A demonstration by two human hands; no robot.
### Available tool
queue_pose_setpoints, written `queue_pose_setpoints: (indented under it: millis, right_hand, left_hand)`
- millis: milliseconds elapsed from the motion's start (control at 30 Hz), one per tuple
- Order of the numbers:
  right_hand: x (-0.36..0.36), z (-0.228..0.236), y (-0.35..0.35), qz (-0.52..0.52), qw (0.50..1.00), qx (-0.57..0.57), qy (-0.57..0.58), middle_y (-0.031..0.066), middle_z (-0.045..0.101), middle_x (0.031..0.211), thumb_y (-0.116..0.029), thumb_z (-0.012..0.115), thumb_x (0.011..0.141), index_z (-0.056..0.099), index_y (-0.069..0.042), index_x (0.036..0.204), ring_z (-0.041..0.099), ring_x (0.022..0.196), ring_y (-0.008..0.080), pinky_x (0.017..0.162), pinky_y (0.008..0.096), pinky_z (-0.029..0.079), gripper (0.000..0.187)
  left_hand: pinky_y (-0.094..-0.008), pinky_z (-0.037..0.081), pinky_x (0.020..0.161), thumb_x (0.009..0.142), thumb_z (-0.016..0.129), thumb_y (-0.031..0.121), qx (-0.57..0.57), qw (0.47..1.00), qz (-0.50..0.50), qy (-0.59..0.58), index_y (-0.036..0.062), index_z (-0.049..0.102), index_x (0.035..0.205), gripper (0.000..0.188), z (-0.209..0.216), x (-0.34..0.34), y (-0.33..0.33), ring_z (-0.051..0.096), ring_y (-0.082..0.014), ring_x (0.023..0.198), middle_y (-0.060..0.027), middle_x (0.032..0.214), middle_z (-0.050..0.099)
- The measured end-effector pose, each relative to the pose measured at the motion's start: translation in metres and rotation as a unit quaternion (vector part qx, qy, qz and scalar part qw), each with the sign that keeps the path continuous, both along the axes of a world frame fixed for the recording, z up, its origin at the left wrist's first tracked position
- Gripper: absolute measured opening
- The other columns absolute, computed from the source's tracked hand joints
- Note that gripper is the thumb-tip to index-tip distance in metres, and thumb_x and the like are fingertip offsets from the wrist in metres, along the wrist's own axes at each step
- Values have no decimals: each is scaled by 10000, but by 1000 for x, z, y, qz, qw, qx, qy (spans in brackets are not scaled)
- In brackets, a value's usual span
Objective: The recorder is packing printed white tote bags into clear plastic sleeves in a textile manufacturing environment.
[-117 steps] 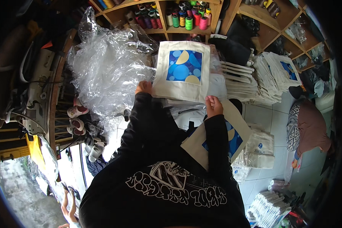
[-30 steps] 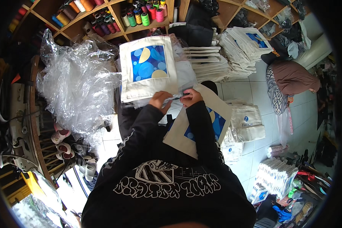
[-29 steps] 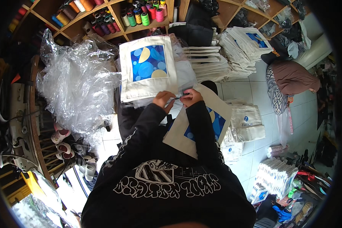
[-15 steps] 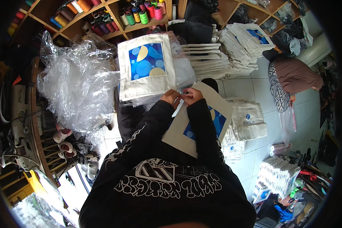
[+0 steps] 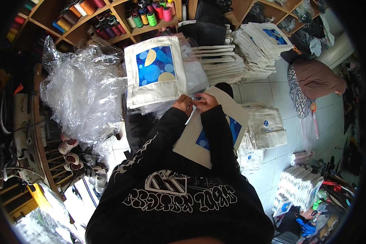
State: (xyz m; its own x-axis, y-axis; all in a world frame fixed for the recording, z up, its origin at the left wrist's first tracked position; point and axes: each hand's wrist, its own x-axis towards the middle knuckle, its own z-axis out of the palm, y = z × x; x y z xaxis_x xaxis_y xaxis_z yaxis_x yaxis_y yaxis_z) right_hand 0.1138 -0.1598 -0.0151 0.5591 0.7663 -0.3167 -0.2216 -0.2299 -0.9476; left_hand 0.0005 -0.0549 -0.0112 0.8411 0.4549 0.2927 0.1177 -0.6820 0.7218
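My left hand (image 5: 183, 104) and my right hand (image 5: 206, 102) meet in front of me, fingers bent and pinched together. Whatever lies between the fingertips is too small to make out. A cream cloth bag (image 5: 187, 143) with a blue circle print rests at a slant across my lap, beneath my right forearm. Just beyond my left hand, a second cream bag (image 5: 180, 87) with a blue and cream print lies flat on top of clear plastic sleeves (image 5: 196, 75).
Crumpled clear plastic (image 5: 83, 93) is heaped at the left. Stacked cream bags (image 5: 221, 65) stand at the back, before shelves of thread spools (image 5: 152, 18). More packed bags (image 5: 268, 128) lie on the tiled floor at right. Another person (image 5: 317, 79) bends over at the far right.
Both hands stay nearly in place, with the fingers still pinched close together. The view has shifted very slightly.
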Motion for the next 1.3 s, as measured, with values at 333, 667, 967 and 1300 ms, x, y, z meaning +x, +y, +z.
queue_pose_setpoints:
  millis: [333, 667, 967, 1300]
  right_hand:
    - [-2, 6, 12, -39, 998, -58, 1, 96, 654, 759, 17, 584, 716, 543, 22, 1009, 476, 494, 50, 416, 206, 319, 296]
    - [-4, -9, 21, -43, 995, -47, -83, 99, 648, 745, 11, 596, 651, 533, -1, 996, 618, 670, 132, 581, 237, 463, 351]
    - [-3, -18, 20, -44, 999, 6, -22, 113, 638, 744, 33, 595, 651, 477, 13, 1040, 627, 693, 148, 599, 252, 476, 407]
    - [-3, -17, 18, -67, 997, 13, -25, 165, 638, 746, 72, 581, 684, 463, 23, 1018, 643, 707, 200, 677, 286, 506, 357]
  left_hand:
    - [-429, 463, 594, 721, 561, 47, 86, 993, 76, -36, 43, 506, 740, 58, -23, 12, -8, 555, -344, 686, -134, 781, 510]
    - [-421, 444, 567, 693, 569, 14, 55, 994, 69, -70, 40, 493, 759, 103, -28, 7, -2, 542, -346, 659, -141, 759, 501]
    - [-371, 449, 530, 690, 559, -61, -19, 995, 10, -98, 3, 462, 823, 177, -12, -3, 2, 539, -340, 641, -164, 769, 476]
    - [-443, 399, 536, 634, 575, -19, 15, 998, 59, -30, 65, 463, 772, 197, -15, -15, 8, 526, -326, 652, -111, 770, 497]
